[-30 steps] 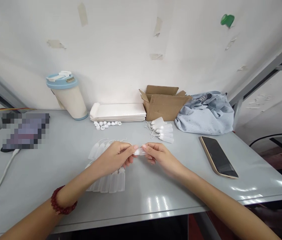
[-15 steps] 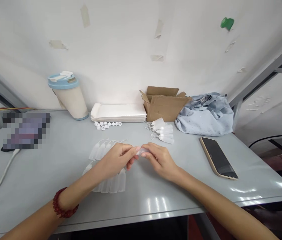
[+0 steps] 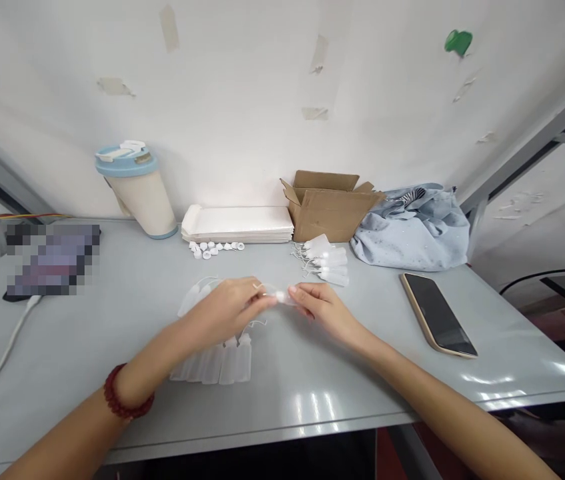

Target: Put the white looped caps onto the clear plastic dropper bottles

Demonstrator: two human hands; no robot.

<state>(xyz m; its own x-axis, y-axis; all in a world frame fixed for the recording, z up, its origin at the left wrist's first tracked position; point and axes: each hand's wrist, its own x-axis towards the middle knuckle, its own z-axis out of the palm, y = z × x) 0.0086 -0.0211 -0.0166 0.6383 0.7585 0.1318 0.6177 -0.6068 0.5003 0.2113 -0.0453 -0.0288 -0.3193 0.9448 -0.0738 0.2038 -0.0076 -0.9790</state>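
Between my hands is a small translucent plastic bottle [image 3: 286,299] with a thin curved tube end showing at its left side. My right hand [image 3: 326,312] is closed around the bottle's body, thumb on top. With its thumb and fingers, my left hand [image 3: 236,303] pinches the bottle near its white neck; part of that grip is hidden. Under and beside my left forearm lie rows of similar translucent bottles [image 3: 236,363] with thin tubes, partly covered. Several more tubed bottles [image 3: 331,263] rest in a pile beyond my right hand.
Small white caps [image 3: 206,255] lie before a stack of white padded envelopes [image 3: 242,223]. Behind stand a tumbler [image 3: 142,193], an open cardboard box [image 3: 335,217] and a light blue cloth bag [image 3: 415,233]. One phone [image 3: 439,317] lies right, another device [image 3: 55,257] with a cable left.
My left hand has shifted slightly left along the bottle. The bottle has turned, so its white neck and curved tube now show between my hands.
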